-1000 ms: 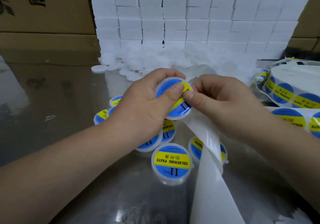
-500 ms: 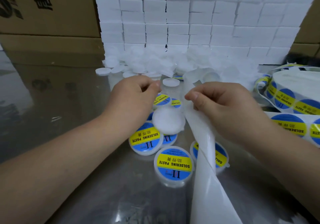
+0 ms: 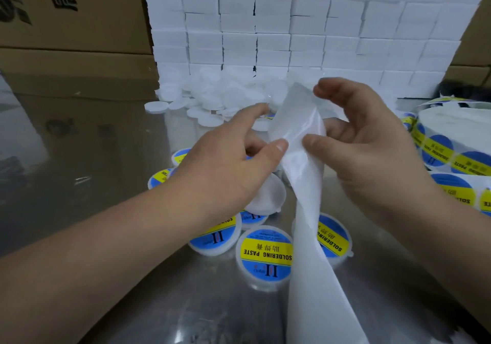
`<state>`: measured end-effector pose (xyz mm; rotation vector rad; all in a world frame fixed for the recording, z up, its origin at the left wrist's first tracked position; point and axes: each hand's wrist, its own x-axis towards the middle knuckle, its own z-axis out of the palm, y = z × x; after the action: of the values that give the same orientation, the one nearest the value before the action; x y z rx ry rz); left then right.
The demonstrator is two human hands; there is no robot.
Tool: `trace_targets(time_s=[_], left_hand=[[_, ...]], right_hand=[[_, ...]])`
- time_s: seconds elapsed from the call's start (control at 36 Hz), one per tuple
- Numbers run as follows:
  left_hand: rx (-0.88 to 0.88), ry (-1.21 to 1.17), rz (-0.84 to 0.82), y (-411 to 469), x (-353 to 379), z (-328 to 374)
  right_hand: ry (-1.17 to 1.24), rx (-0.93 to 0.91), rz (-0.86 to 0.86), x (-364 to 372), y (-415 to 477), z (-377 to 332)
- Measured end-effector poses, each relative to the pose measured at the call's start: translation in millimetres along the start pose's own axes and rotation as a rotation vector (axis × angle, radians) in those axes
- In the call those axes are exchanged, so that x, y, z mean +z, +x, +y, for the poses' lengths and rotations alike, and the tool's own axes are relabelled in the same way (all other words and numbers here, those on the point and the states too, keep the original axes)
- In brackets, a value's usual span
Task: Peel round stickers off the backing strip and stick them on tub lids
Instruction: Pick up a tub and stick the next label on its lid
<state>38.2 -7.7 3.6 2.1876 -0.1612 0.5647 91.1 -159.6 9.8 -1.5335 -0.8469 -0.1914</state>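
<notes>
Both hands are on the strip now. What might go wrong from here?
The backing strip, pinched between left hand and right hand, drapes across a labelled tub; a hard pull might drag it. The unlabelled tub under the left palm looks loosely held and may drop. No sticker shows on the strip's near side, so a crooked peel could go unnoticed.

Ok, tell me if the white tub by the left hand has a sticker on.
Off: the white tub shows a plain white face, unlike the labelled tub nearby.
</notes>
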Motion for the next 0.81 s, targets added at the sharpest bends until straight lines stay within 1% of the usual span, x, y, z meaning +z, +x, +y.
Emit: trace_targets(time_s=[0.06,0.14,0.22,0.31,0.39,0.5,0.58,0.69,0.75,0.81], left_hand=[[-0.043,-0.147,-0.014,1,1,3],[-0.047,-0.320,0.026,2,1,5],[-0.066,-0.405,0.049,2,1,7],[-0.065,-0.462,0.056,1,1,8],[-0.034,-0.487,0.074,1,0,8],[-0.041,-0.548,0.056,1,1,6],[-0.050,-0.557,0.012,0,1,7],[-0.060,-0.513,-0.043,-2,1,10],[-0.077,-0.457,0.003,-1,0,11],[-0.094,-0.378,0.098,2,-2,11]], right_hand=[[0.065,0.028,0.013,0,1,0],[0.151,0.114,-0.011,1,3,0],[0.147,0.201,-0.059,-2,4,4],[0.102,0.269,-0.063,-4,5,5],[0.237,0.355,0.004,-5,10,6],[0.310,0.415,0.061,-9,12,5],[0.325,0.411,0.022,-8,10,3],[0.212,0.352,-0.071,-5,5,0],[0.169,0.336,-0.057,-4,4,-2],[0.200,0.348,0.036,-4,4,-3]])
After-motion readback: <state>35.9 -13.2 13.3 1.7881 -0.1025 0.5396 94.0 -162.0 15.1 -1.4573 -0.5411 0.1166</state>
